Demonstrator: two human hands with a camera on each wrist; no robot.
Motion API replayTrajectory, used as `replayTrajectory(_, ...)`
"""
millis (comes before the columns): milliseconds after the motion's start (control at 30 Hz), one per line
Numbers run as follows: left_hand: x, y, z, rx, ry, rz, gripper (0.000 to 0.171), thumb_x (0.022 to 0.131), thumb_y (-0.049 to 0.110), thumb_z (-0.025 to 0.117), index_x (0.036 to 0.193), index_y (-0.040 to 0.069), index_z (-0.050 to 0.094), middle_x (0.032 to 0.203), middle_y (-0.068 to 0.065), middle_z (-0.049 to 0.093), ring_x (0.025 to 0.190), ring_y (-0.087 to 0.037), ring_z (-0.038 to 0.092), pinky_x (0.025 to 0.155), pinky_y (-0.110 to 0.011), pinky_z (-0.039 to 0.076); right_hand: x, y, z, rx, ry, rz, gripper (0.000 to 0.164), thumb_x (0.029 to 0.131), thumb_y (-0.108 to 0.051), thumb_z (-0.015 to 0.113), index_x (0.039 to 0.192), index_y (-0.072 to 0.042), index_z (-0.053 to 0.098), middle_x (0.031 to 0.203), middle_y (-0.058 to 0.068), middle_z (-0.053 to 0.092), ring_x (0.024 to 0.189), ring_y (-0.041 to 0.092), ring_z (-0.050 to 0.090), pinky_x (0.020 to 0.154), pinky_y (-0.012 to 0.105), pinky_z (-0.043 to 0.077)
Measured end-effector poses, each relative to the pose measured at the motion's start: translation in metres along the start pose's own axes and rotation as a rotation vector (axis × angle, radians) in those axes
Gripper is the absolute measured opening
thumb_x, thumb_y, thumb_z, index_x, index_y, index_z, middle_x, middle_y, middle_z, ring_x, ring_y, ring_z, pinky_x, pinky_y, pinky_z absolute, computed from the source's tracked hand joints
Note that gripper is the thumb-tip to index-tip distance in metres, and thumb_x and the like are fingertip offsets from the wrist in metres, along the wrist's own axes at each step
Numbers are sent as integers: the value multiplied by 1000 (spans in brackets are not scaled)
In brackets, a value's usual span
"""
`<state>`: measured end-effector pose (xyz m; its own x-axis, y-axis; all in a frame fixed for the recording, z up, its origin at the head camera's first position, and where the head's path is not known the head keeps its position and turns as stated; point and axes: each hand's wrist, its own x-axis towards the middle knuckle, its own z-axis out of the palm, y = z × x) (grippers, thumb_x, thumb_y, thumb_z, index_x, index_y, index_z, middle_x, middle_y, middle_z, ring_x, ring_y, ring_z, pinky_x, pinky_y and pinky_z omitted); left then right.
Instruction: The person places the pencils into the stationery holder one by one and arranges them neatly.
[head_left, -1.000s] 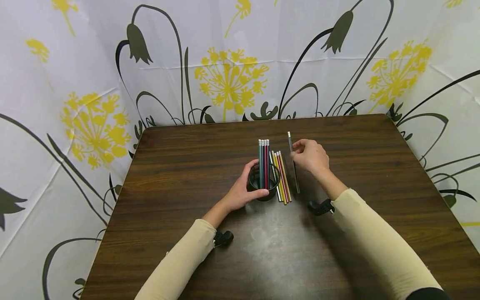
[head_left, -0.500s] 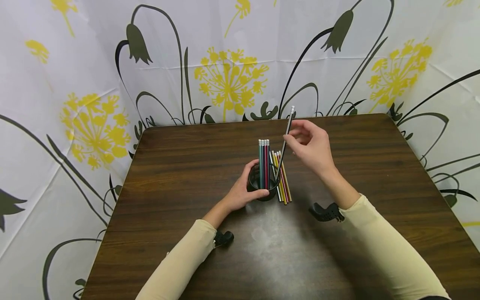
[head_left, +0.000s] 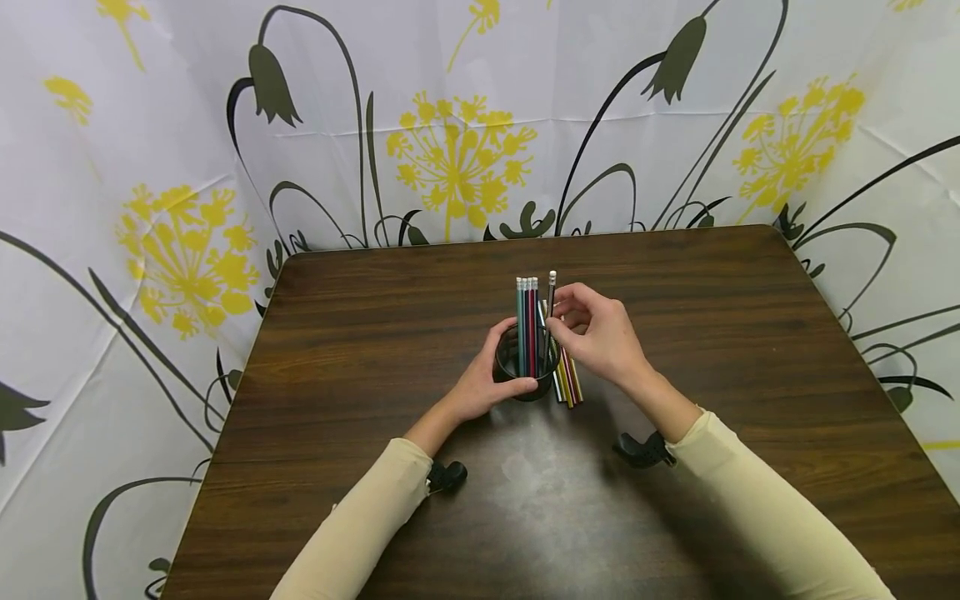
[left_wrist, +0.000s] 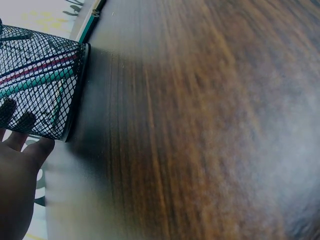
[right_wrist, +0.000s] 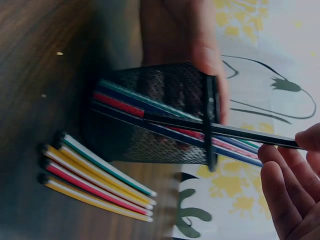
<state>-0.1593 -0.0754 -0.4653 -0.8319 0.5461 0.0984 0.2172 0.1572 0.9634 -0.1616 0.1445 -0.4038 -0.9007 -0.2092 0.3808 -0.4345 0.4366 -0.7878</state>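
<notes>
My left hand [head_left: 480, 383] grips a black mesh pencil cup [right_wrist: 187, 154] round its side, thumb near the front rim. Inside the cup stand several pencils [head_left: 528, 325], teal, dark blue and red, eraser ends up. Between thumb and fingers, my right hand [head_left: 600, 337] pinches a black pencil [right_wrist: 240, 133] near its eraser end. That pencil passes through the cup's mouth, its lower end partway down inside, beside the others. On the table right of the cup lies a bunch of several pencils [right_wrist: 100, 175], yellow, red, and green and white, partly behind my right hand in the head view.
A dark wood-grain table [head_left: 360, 333] carries everything. Behind it hangs a white cloth [head_left: 315, 183] printed with yellow and grey-green flowers. A black wrist device [head_left: 641, 450] sticks out from my right sleeve, and a similar device [head_left: 447, 477] from my left.
My right hand has lifted the black pencil off the table, swung it upright over the cup to the left, and lowered it into the mouth. The left hand has stayed on the cup.
</notes>
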Motion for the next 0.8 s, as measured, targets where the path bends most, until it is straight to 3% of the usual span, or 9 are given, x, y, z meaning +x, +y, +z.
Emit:
replayTrajectory(333,0,0,2,27,6,-17,87,87,9,73,154,12,18,147,-19,38,134,-38,37,108,-60,25,-13,13,11,-17,-64,-80,23,85,-3,72,106,-5,63,91,4,71,73,12,68,61,36,55)
replayTrajectory(800,0,2,1,31,-3,-12,86,87,11,73,154,12,18,146,-20,39,132,-35,39,108,-60,26,-14,19,16,-91,-88,-33,18,83,-5,73,96,-8,62,87,1,70,71,10,67,65,30,55)
